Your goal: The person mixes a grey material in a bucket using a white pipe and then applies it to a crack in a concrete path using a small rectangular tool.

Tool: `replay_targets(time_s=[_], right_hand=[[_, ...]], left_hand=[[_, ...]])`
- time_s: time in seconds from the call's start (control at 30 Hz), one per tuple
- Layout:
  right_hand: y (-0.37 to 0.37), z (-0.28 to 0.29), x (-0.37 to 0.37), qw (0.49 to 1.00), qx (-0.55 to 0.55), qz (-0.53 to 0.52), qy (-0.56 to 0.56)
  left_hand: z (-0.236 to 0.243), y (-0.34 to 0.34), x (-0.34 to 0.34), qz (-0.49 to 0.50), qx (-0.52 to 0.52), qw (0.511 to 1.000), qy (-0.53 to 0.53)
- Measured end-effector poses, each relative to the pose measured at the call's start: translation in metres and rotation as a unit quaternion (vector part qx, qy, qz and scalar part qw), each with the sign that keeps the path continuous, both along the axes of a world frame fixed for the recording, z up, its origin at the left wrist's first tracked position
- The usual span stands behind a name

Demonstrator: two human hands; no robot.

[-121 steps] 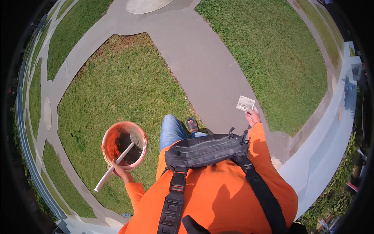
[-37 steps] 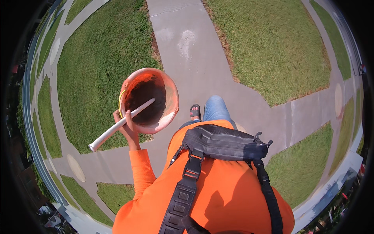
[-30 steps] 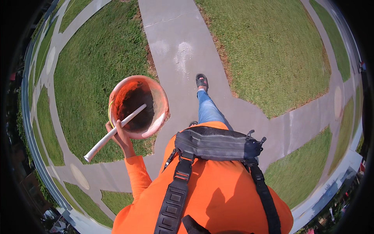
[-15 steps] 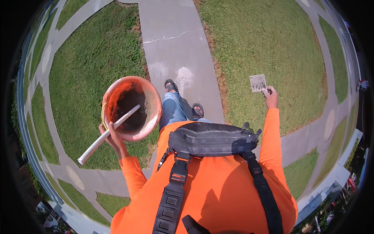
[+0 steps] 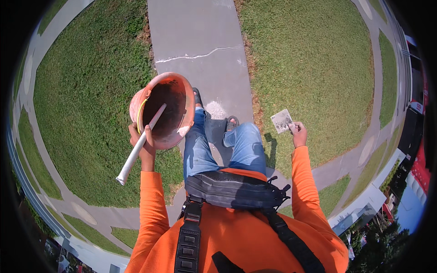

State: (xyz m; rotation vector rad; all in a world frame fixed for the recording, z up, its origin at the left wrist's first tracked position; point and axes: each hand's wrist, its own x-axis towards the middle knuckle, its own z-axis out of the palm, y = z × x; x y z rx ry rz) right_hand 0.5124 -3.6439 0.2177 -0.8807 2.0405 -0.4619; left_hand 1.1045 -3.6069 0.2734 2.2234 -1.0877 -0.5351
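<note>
My left hand (image 5: 144,141) is closed at the near rim of a worn orange-red bucket (image 5: 183,91). The bucket is tilted, its dusty mouth towards me, with a yellow handle (image 5: 140,113) along its left side. A white pipe-like stick (image 5: 129,164) is pinned under my left thumb; one end reaches into the bucket, the other sticks out towards me. Out to the right, my right hand (image 5: 298,133) pinches a thin square plate (image 5: 281,121), pale grey with dark smudges, by its near corner. The bucket's bottom is too dark to make out.
White powder (image 5: 215,110) lies on the grey path (image 5: 200,27) by my sandalled feet, and a pale crack (image 5: 200,54) crosses it farther ahead. Grass (image 5: 91,91) borders both sides. A black waist bag (image 5: 232,189) hangs at my front.
The bucket has swung right and tipped more to its side, stick still in it. My right hand has drawn in and lower with the plate. My knees are bent more and the powder is nearer.
</note>
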Motion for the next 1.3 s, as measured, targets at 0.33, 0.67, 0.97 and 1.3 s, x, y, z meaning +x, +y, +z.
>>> replay_targets(time_s=[0.33, 0.67, 0.97, 1.3], right_hand=[[-0.232, -0.133, 0.152, 0.967, -0.082, 0.226, -0.086], [-0.268, -0.300, 0.321, 0.755, -0.205, 0.615, -0.097], [-0.223, -0.440, 0.389, 0.555, -0.214, 0.804, 0.020], [-0.248, -0.465, 0.384, 0.557, -0.162, 0.814, -0.005]], left_hand=[[-0.154, -0.118, -0.006, 0.020, 0.021, 0.994, 0.107], [-0.322, -0.151, -0.013, -0.035, 0.055, 0.976, 0.207], [-0.406, -0.159, 0.005, -0.132, 0.070, 0.966, 0.210], [-0.414, -0.196, 0.013, -0.202, 0.046, 0.968, 0.145]])
